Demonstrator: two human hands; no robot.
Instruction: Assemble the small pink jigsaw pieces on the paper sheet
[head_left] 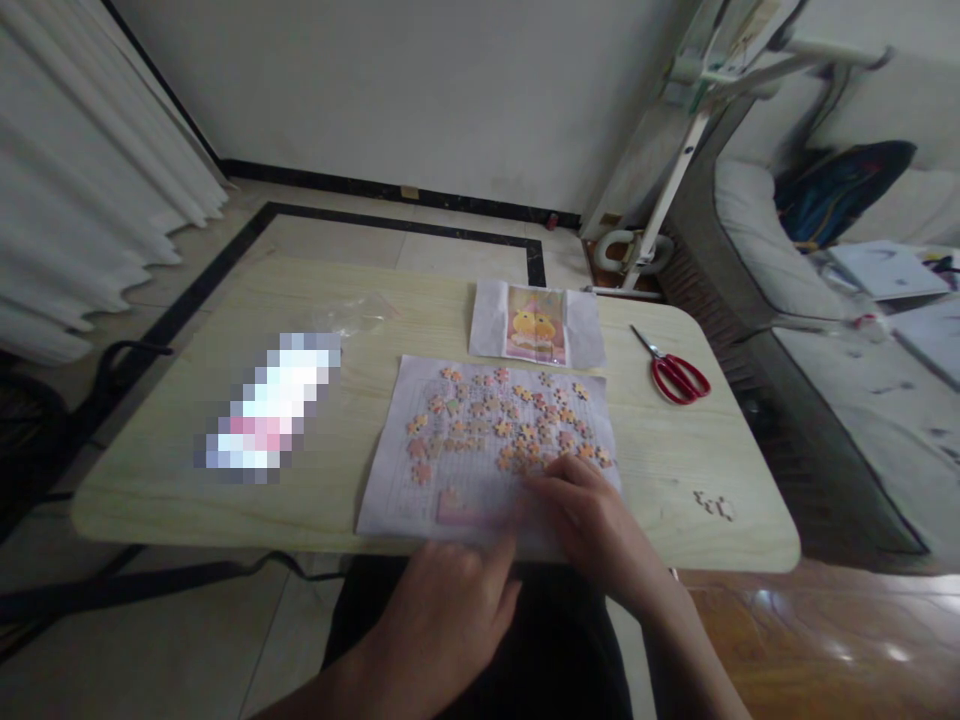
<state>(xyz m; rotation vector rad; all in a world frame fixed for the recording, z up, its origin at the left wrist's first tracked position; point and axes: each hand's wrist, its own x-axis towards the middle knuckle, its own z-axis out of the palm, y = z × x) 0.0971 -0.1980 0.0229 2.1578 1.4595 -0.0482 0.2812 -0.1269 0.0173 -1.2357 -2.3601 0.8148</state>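
Observation:
My left hand (457, 605) is at the table's front edge, its index finger stretched toward the right end of a short pink strip of joined puzzle pieces (469, 508). Its thumb stands apart from that finger, and nothing shows in its grasp. My right hand (589, 515) rests over the lower right of a white paper sheet (386, 500), fingers bent and close together near the strip's right end. Whatever they pinch, if anything, is blurred and hidden. Many loose jigsaw pieces (525, 432) in orange, pink and pale tones lie spread just beyond the fingertips.
Behind the sheet lies a creased picture print (536, 322) with a yellow figure. Red-handled scissors (679, 378) and a few puzzle pieces (714, 505) are on the right. A clear plastic bag (360, 315) and a pixelated object (274, 405) occupy the left of the wooden table (165, 400).

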